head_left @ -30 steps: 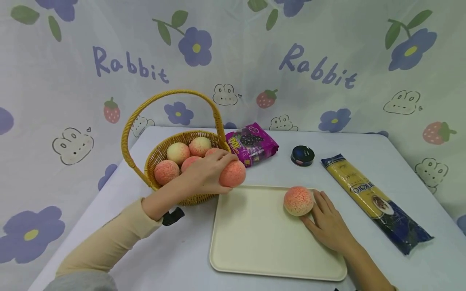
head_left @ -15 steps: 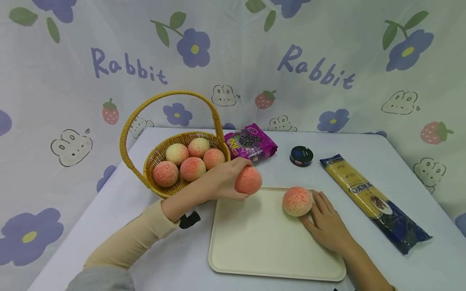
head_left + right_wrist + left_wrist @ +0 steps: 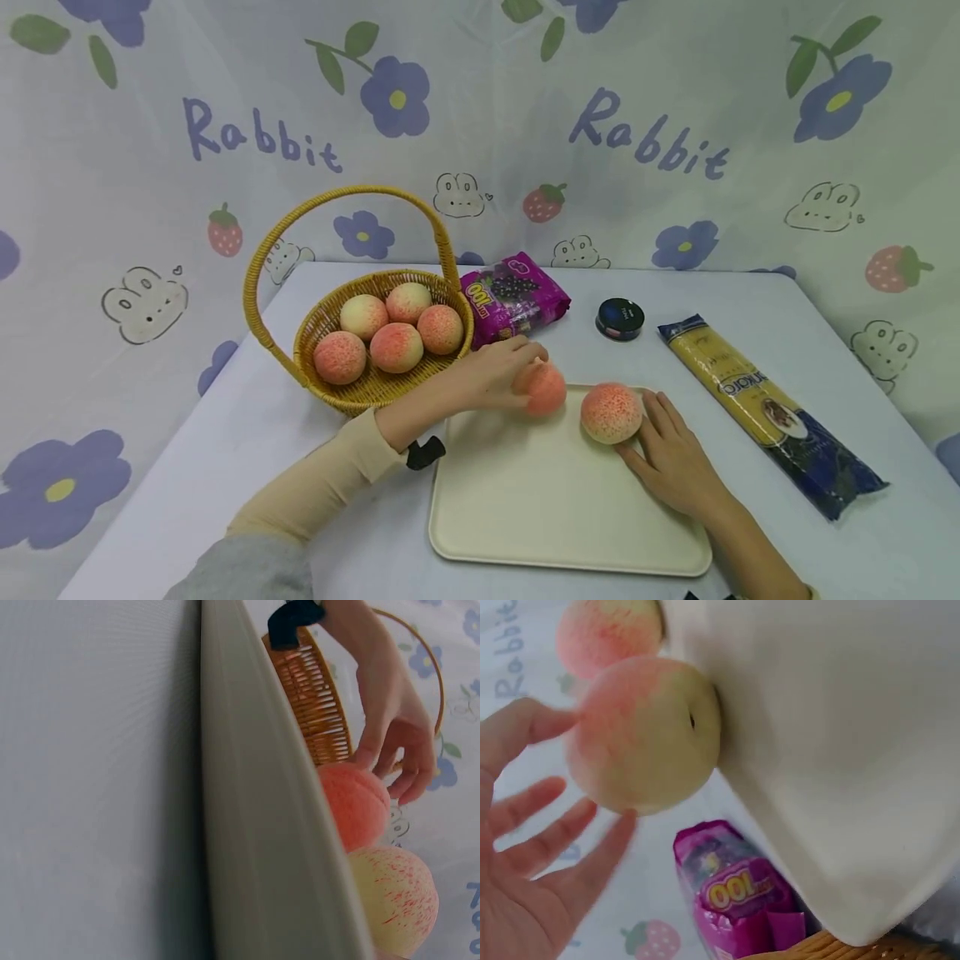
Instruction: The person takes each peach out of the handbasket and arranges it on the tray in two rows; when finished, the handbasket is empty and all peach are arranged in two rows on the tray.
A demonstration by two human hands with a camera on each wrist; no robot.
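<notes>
My left hand (image 3: 491, 377) is at the back left of the cream tray (image 3: 555, 500), beside a reddish peach (image 3: 546, 390) that sits on it. In the left wrist view the fingers (image 3: 592, 859) are spread loosely around this peach (image 3: 645, 742); thumb and a fingertip are at its surface, without a clear grip. My right hand (image 3: 678, 467) rests over the tray's right edge, fingers extended, thumb and fingers against a second, speckled peach (image 3: 611, 414). Both peaches appear again in the right wrist view, the reddish one (image 3: 356, 806) next to the paler one (image 3: 395, 896).
A wicker basket (image 3: 360, 398) with a tall handle holds several peaches at the left. Behind the tray lie a purple snack bag (image 3: 517, 292) and a round dark tin (image 3: 620, 319). A long yellow and blue packet (image 3: 772, 412) lies to the right. A patterned cloth hangs behind.
My left hand has carried the reddish peach from the basket's edge rightward and down onto the tray, and its fingers have loosened. The right hand and the speckled peach have stayed put.
</notes>
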